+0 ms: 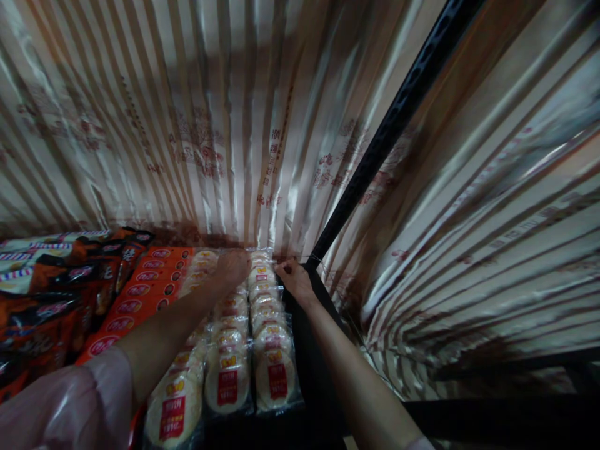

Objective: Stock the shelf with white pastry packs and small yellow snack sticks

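Note:
Both hands are at the far end of the right-hand row of clear packets of round rice crackers with red labels. My left hand lies over the far part of the middle row, beside the last packet of the right row. Its fingers are blurred and partly hidden. On the other side of that packet is my right hand, its fingers curled in a pinch close to the wrapper edge. What the pinch holds, if anything, is too small to make out.
Left of the crackers are a third cracker row, a row of orange packets and black-and-orange bags. A black post rises from the black shelf near my right hand. Shiny printed sheeting hangs behind.

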The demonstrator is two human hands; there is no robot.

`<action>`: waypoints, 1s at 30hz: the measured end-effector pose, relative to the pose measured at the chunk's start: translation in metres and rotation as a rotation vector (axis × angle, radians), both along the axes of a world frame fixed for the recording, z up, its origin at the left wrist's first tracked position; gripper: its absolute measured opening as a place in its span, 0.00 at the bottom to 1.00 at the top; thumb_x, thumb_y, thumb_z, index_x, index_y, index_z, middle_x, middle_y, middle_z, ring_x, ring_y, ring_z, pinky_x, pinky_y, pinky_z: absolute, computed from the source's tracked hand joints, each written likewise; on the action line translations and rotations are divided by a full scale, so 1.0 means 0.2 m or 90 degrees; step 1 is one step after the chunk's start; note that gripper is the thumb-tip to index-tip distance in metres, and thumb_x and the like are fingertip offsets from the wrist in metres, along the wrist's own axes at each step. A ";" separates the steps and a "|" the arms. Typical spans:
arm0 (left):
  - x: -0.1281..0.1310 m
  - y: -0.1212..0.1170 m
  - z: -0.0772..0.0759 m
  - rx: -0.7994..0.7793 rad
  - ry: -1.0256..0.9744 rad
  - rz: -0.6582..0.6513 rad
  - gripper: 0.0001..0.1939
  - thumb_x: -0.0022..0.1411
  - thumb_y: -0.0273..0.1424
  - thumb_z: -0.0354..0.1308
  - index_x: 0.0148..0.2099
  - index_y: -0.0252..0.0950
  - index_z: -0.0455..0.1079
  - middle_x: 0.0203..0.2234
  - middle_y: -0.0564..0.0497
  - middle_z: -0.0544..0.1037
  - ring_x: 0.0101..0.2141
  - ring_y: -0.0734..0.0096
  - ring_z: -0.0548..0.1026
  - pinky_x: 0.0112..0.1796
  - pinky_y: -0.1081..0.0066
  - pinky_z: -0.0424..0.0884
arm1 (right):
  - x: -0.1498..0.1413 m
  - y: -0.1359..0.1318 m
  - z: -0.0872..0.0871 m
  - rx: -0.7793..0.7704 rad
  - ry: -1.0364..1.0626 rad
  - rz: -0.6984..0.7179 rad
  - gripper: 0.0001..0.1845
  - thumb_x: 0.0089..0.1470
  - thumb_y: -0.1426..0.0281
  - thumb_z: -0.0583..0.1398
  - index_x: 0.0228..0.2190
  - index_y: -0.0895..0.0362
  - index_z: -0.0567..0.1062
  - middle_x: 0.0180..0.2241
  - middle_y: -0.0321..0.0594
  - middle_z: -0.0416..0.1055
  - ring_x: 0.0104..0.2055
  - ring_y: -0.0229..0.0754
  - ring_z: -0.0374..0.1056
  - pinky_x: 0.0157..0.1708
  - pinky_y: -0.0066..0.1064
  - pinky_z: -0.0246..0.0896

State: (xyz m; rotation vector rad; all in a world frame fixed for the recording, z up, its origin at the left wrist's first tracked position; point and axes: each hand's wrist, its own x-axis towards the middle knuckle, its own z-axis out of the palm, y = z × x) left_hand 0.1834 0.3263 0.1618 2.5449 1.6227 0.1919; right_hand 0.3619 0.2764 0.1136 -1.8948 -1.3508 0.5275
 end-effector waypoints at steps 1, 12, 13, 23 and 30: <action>0.00 0.00 0.00 0.003 0.000 -0.002 0.16 0.62 0.30 0.45 0.37 0.32 0.74 0.37 0.42 0.78 0.40 0.62 0.76 0.40 0.67 0.69 | 0.00 -0.01 0.00 -0.003 -0.004 0.008 0.12 0.49 0.59 0.58 0.22 0.53 0.72 0.26 0.35 0.73 0.30 0.40 0.68 0.32 0.29 0.58; 0.00 -0.01 0.02 -0.004 -0.002 -0.008 0.16 0.62 0.29 0.45 0.38 0.32 0.74 0.36 0.42 0.79 0.40 0.61 0.76 0.39 0.67 0.69 | 0.04 -0.05 -0.06 -0.008 0.081 0.079 0.11 0.43 0.59 0.62 0.22 0.55 0.75 0.23 0.34 0.73 0.27 0.38 0.68 0.28 0.27 0.58; 0.00 -0.02 0.02 -0.006 -0.002 -0.009 0.16 0.62 0.29 0.45 0.38 0.32 0.74 0.36 0.42 0.79 0.40 0.61 0.76 0.39 0.67 0.69 | 0.04 -0.04 -0.06 -0.004 0.085 0.081 0.11 0.43 0.60 0.62 0.22 0.55 0.75 0.23 0.34 0.73 0.26 0.37 0.67 0.27 0.27 0.58; -0.03 -0.02 0.03 0.004 -0.044 -0.034 0.13 0.62 0.26 0.46 0.39 0.33 0.72 0.36 0.45 0.78 0.38 0.67 0.75 0.38 0.71 0.67 | 0.01 -0.06 -0.06 0.040 0.169 0.103 0.08 0.42 0.63 0.60 0.21 0.55 0.72 0.20 0.31 0.69 0.25 0.35 0.63 0.27 0.26 0.57; -0.06 -0.03 0.00 0.044 -0.034 -0.175 0.13 0.61 0.29 0.48 0.34 0.34 0.74 0.34 0.45 0.77 0.37 0.67 0.74 0.40 0.70 0.67 | -0.01 -0.06 -0.04 0.068 0.249 0.113 0.11 0.42 0.61 0.60 0.20 0.55 0.69 0.18 0.31 0.65 0.22 0.34 0.60 0.25 0.25 0.56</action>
